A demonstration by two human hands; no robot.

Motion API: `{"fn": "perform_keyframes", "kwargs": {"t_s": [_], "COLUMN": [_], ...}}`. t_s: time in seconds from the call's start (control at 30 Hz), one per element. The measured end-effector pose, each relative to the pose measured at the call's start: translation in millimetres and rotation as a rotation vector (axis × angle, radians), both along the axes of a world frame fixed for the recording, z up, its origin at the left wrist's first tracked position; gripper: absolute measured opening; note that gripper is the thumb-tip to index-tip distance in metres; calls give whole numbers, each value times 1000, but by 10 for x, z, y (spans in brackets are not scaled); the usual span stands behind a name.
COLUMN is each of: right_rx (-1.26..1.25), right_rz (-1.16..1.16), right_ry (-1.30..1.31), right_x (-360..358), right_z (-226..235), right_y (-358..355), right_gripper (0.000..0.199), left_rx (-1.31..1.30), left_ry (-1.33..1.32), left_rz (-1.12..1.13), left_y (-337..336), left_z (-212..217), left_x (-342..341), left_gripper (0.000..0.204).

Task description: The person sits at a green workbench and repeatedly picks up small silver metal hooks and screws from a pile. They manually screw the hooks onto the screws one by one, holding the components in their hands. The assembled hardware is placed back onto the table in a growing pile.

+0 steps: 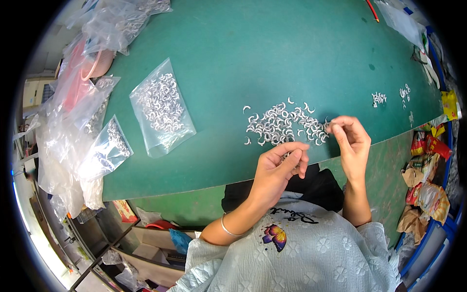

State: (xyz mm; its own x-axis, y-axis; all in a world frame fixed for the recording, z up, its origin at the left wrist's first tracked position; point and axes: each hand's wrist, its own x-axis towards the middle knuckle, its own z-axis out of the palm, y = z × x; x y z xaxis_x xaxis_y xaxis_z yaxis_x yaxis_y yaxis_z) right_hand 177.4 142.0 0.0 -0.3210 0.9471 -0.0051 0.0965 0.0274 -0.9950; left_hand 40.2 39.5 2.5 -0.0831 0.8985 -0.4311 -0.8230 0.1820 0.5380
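A loose pile of small curved silver metal pieces lies on the green table near its front edge. My left hand hovers just below the pile with fingers curled, and some small silver pieces show between its fingertips. My right hand is at the pile's right end, thumb and forefinger pinched on one small silver piece. A thin bracelet sits on my left wrist.
A clear bag of the same silver pieces lies left of the pile; more bags and crumpled plastic crowd the left edge. Two small silver clusters sit at the right. Snack wrappers lie off the table's right side.
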Motion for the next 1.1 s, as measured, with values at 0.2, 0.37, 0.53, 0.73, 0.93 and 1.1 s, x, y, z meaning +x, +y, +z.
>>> {"fn": "perform_keyframes", "kwargs": {"t_s": [0.2, 0.37, 0.53, 0.73, 0.93, 1.1], "right_rx": [-129, -103, 1, -79, 307, 513], "right_rz": [264, 252, 252, 249, 71, 120], "right_ry": [-29, -14, -71, 2, -380, -654], "right_x": [10, -47, -21, -15, 32, 7], "right_z": [164, 205, 217, 252, 194, 111], "right_y": [-194, -299, -321, -347, -115, -37], "right_gripper": [12, 16, 15, 11, 11, 28], "left_rx": [-30, 49, 96, 45, 11, 68], "left_ry": [210, 478, 569, 515, -84, -68], "left_rz": [-50, -12, -1, -49, -26, -6], "left_y": [-27, -7, -19, -48, -53, -38], "left_z": [7, 39, 25, 66, 56, 58], "left_x": [23, 43, 47, 30, 23, 16], "left_gripper": [18, 16, 10, 9, 8, 10]}}
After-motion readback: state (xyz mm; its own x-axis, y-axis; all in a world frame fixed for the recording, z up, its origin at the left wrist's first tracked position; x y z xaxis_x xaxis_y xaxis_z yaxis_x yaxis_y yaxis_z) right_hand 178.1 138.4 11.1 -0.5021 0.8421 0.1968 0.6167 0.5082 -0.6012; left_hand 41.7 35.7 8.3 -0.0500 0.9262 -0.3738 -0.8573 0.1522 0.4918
